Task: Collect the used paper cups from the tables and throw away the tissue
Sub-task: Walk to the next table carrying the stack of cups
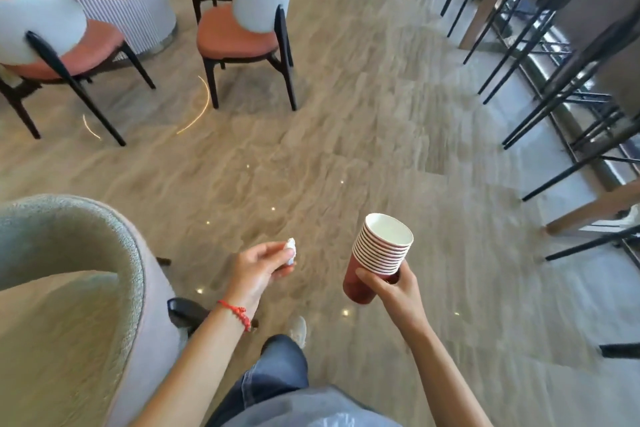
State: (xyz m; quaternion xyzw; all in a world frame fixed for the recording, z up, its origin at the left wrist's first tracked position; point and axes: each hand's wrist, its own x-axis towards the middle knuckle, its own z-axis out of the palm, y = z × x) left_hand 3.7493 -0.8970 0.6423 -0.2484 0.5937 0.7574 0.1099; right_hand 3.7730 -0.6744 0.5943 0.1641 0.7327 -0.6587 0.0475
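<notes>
A stack of several red paper cups (379, 255) with white rims and a white inside is gripped from below and behind by my right hand (391, 288), low in the view, right of centre. The stack tilts to the left. My left hand (261, 265) pinches a small crumpled white tissue (290, 250) between fingers and thumb, at about the same height, left of the cups. A red cord bracelet sits on my left wrist. Both hands are held out above the marbled floor.
A grey fuzzy armchair (72, 274) fills the lower left. Terracotta chairs (242, 31) with dark legs stand around a table with a white ribbed base (138, 10) at the upper left. Black bar-stool legs (554, 87) and a wooden counter line the right side. Marbled floor (346, 149) lies ahead.
</notes>
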